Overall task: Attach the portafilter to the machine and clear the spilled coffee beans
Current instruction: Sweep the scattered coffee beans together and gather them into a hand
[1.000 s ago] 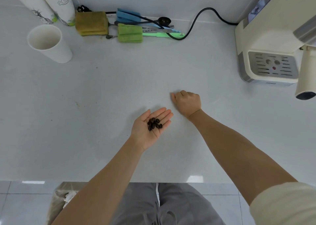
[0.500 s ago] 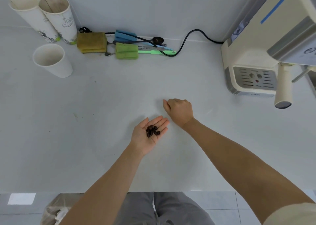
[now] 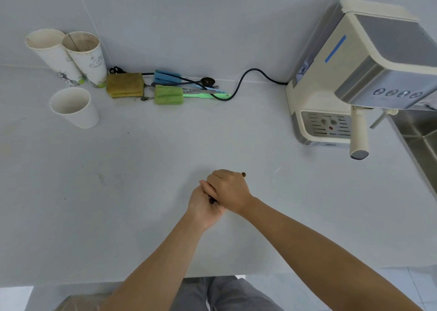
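The right hand (image 3: 230, 191) lies curled over the cupped left hand (image 3: 203, 204), which holds coffee beans (image 3: 212, 201)

Espresso machine (image 3: 335, 79): small dark brand lettering on the metal strip under the drip tray, too small to read; four round button symbols on the front panel, illegible. Two printed paper cups (image 3: 78, 60): cartoon drawings with faint lettering, unreadable. No legible text elsewhere.

Both forearms are bare, no sleeves showing; the left hand (image 3: 203, 205) and right hand (image 3: 230, 190) wear nothing. Grey trousers (image 3: 222, 294) below.
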